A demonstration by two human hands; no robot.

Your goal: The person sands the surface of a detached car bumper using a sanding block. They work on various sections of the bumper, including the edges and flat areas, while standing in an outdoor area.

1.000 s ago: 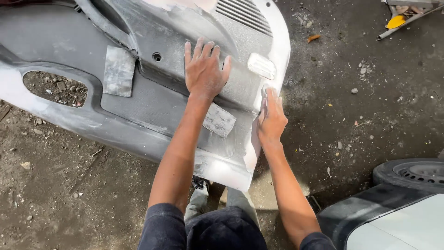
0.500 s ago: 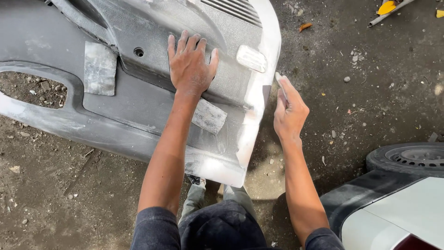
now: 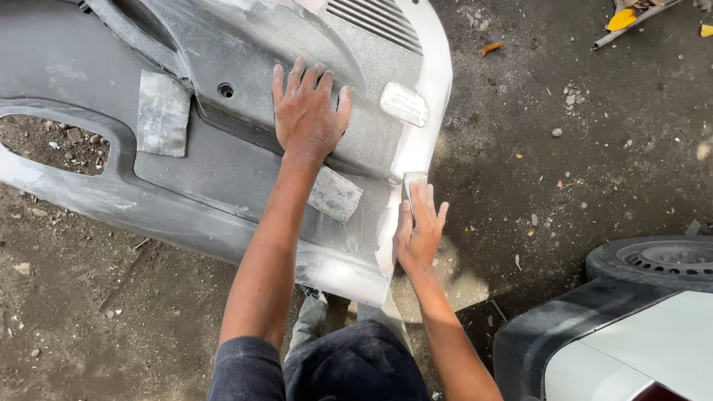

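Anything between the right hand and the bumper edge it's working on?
Only a small sanding pad, pressed under the right hand's fingers against the bumper's whitened right edge. Nothing else is in the way. The left hand lies flat on the panel, clear of that edge.

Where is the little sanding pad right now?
In the head view, the sanding pad is under the right hand's fingertips, pressed on the bumper's whitish right edge, just below the small oblong lamp.
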